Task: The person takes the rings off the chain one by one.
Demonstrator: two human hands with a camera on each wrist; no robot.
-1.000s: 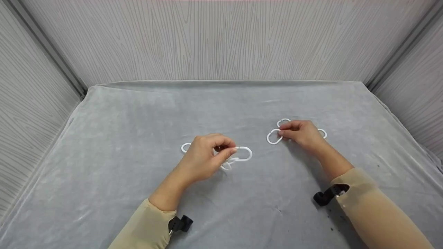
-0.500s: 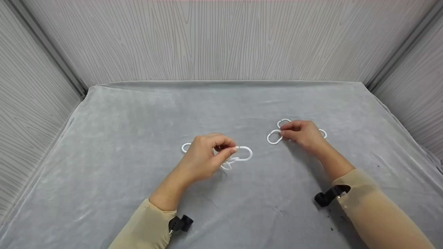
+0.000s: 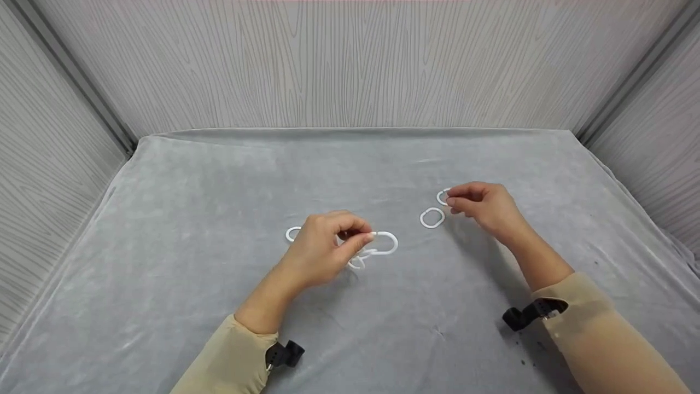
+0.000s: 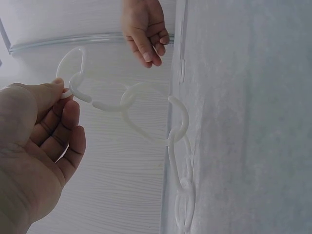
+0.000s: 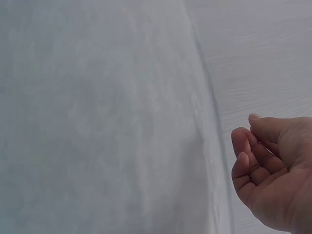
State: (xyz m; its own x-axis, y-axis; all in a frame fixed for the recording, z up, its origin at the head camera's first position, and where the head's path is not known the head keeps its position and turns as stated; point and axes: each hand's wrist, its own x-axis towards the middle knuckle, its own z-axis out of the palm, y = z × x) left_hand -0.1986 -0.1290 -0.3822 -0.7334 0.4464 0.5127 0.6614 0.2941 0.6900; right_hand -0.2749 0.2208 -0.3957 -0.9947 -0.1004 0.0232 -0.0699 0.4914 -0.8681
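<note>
A chain of linked white plastic rings lies on the grey cloth at the middle. My left hand pinches one of its links between thumb and forefinger. In the left wrist view the chain hangs from the left hand down to the cloth. The chain's far end shows left of that hand. A single loose white ring lies to the right. My right hand hovers just behind it, fingers loosely curled, fingertips beside another ring. The right wrist view shows the right hand holding nothing.
The grey cloth covers the whole table, with pale wood-grain walls at the back and on both sides. Black wrist-camera mounts sit at both beige sleeves.
My right hand has let go of the loose ring and moved slightly up and to the right; that ring now lies free. The left hand has stayed put.
</note>
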